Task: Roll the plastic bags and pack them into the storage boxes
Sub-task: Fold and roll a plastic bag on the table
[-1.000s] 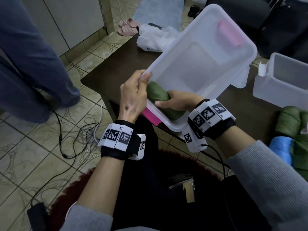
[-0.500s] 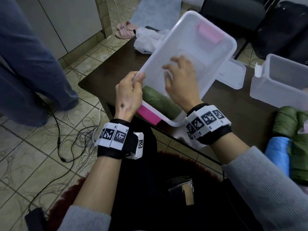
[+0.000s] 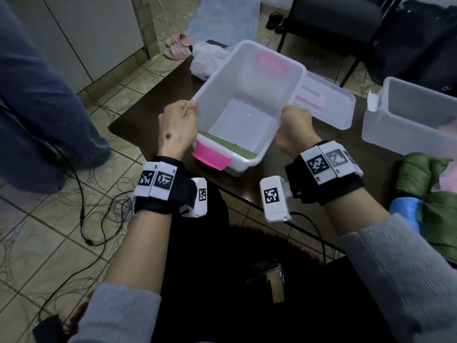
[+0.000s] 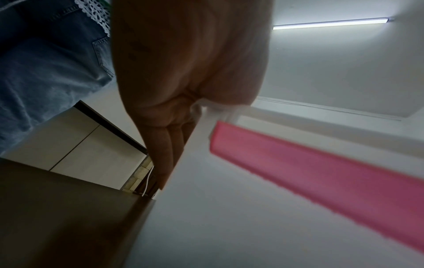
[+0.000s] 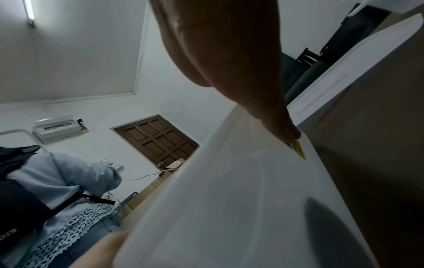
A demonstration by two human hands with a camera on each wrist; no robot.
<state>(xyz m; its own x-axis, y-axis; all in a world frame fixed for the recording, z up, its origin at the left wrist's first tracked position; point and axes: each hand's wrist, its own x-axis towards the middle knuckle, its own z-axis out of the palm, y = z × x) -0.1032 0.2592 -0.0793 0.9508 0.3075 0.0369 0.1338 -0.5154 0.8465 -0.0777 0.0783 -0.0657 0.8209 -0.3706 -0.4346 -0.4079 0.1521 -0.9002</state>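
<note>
Head view: the left hand [image 3: 178,129] and right hand [image 3: 294,131] grip opposite long rims of the box [image 3: 247,115] at frame centre; its long axis runs away from the person, with a green roll [image 3: 226,146] along the near wall.

Left wrist view: fingers [image 4: 171,145] curl over the rim beside the pink latch [image 4: 321,179].

Right wrist view: the hand clasps the box wall.

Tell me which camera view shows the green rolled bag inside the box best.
The head view: the green rolled bag lies along the near wall inside the storage box, seen from above. The left wrist view shows only the box's outer wall and pink latch; the right wrist view shows a dark patch through the wall, possibly the bag.
</note>
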